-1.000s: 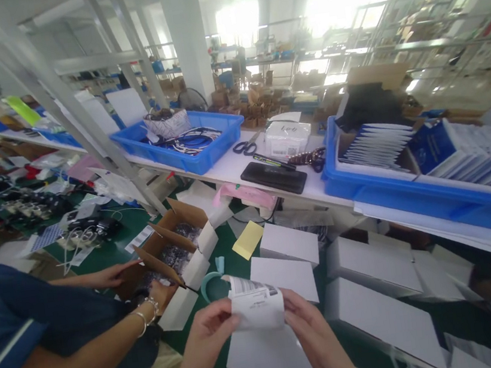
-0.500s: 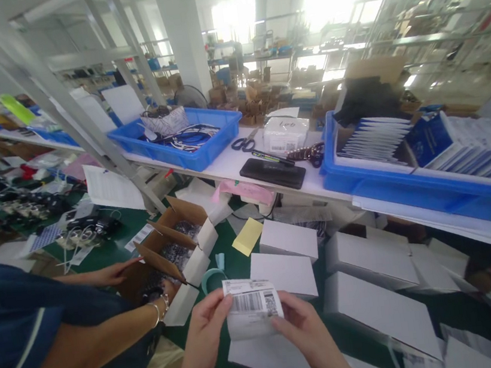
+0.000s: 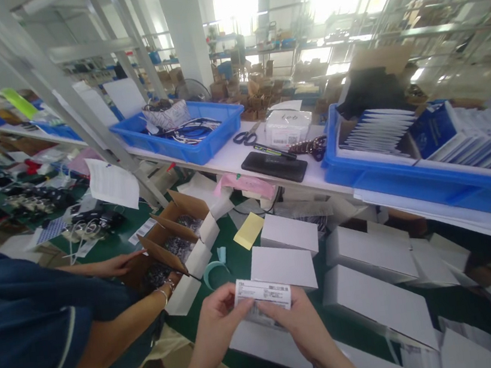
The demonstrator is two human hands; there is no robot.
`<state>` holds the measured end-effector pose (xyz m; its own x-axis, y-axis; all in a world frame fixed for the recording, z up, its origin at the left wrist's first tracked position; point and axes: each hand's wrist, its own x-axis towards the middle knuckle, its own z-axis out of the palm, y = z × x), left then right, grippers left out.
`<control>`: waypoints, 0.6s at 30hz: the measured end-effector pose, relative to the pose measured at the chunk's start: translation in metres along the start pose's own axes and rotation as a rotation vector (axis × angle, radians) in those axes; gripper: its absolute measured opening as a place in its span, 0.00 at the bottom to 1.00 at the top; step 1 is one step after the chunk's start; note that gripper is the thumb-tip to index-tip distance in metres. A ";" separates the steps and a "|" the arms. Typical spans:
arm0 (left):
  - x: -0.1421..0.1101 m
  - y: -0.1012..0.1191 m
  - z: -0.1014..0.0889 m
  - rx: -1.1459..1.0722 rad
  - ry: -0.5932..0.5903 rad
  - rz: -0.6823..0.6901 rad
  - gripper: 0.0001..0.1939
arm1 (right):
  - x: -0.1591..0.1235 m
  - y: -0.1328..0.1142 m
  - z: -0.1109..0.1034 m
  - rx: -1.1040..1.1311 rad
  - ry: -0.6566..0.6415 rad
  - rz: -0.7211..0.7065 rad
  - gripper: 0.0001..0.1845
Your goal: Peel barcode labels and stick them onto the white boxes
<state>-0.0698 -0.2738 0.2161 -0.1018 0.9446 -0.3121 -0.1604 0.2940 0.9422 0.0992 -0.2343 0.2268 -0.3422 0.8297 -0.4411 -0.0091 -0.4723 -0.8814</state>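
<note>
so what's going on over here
A person holds a printed label between the left hand and the right hand, its text facing up toward them. White boxes sit in front of the hands on the green tabletop. To the left, a co-worker's hand is inside the nearest of the open cartons.

White printed label [image 3: 263, 290] in both hands [image 3: 224, 321]
</note>
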 end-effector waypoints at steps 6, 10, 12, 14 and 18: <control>0.002 0.003 -0.001 -0.016 0.102 0.001 0.15 | 0.001 -0.007 0.001 -0.070 -0.041 -0.035 0.25; 0.004 0.005 -0.003 -0.051 0.030 -0.017 0.16 | 0.003 -0.004 -0.003 0.018 -0.049 -0.044 0.24; 0.005 0.005 -0.005 -0.064 -0.082 -0.038 0.17 | 0.004 -0.003 -0.005 0.061 -0.014 -0.065 0.23; 0.005 0.004 -0.006 -0.011 -0.181 -0.058 0.16 | 0.007 -0.004 -0.007 0.157 0.068 -0.075 0.23; 0.005 0.000 -0.008 0.165 -0.137 -0.043 0.17 | 0.013 -0.014 -0.009 0.358 0.145 -0.014 0.27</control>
<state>-0.0783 -0.2704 0.2135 0.0380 0.9385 -0.3432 0.0020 0.3433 0.9392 0.1035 -0.2139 0.2320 -0.2037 0.8581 -0.4714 -0.3492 -0.5135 -0.7838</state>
